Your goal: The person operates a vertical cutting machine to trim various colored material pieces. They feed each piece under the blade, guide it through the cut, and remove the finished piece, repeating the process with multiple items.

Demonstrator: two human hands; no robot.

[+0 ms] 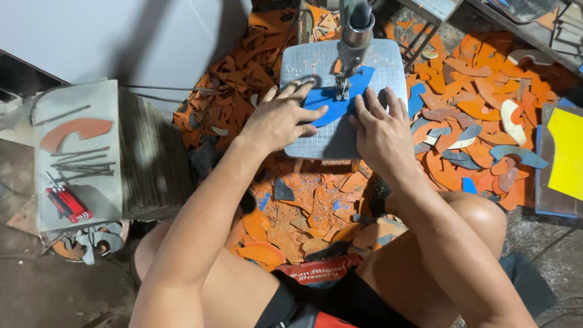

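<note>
A blue sheet [340, 97] is pressed flat on the grey gridded saw table [316, 143], under the saw head [352, 42] at the table's far middle. The left hand [279, 118] is laid on the sheet's left end, fingers spread wide and not closed around anything, fingertips reaching toward the blade. The right hand [379, 130] is set on the sheet's right side, fingers likewise splayed and flat, touching the sheet near the table's right edge. The blade itself is too small to be made out clearly.

The floor around the table is heaped with orange scraps [486, 91], with a few blue and grey offcuts mixed in. A yellow sheet [568, 152] is seen at the right edge of the view. To the left, a grey board [100, 182] carries a curved orange piece [76, 130], thin metal rods [82, 161] and a red tool [68, 203] near its close corner. Bare knees are seen below, either side of the saw table.
</note>
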